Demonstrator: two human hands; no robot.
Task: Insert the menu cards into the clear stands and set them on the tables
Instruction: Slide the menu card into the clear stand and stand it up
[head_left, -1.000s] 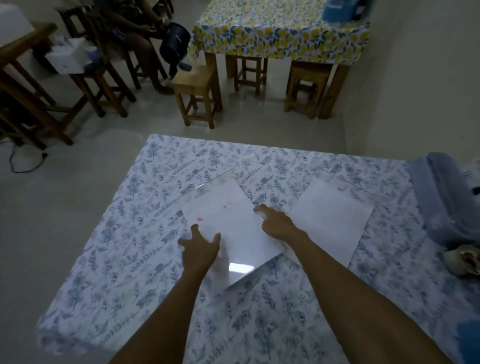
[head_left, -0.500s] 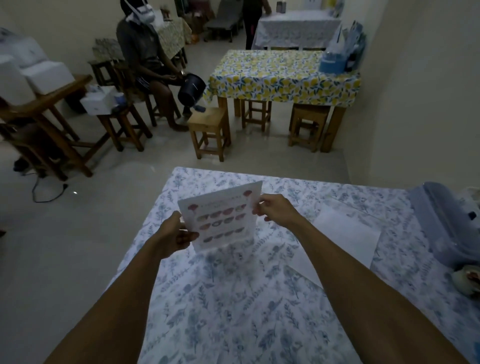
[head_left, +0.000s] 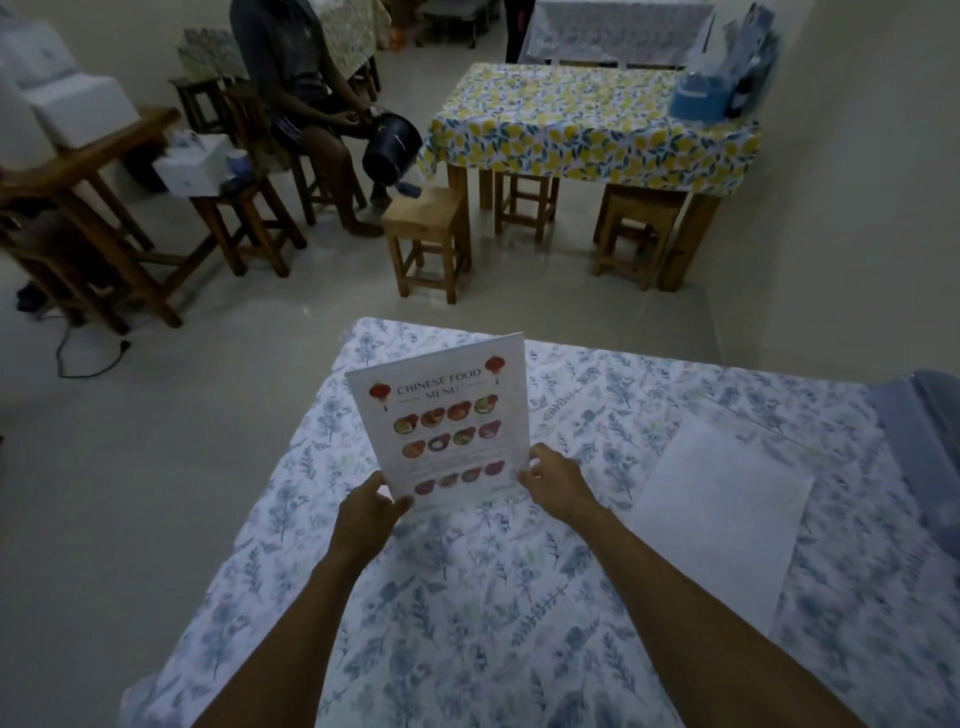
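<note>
Menu card (head_left: 447, 423) upright over floral-clothed table (head_left: 467, 623).

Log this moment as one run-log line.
menu card: upright, printed side to camera | left hand and right hand: gripping bottom corners | second sheet: flat on table

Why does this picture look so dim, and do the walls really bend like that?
Head view: the room is dimly lit, corners darker still; the wide lens bows the wall and the table edges. The menu, held by the left hand and right hand, is sharp enough to read its title, with no glare.
</note>
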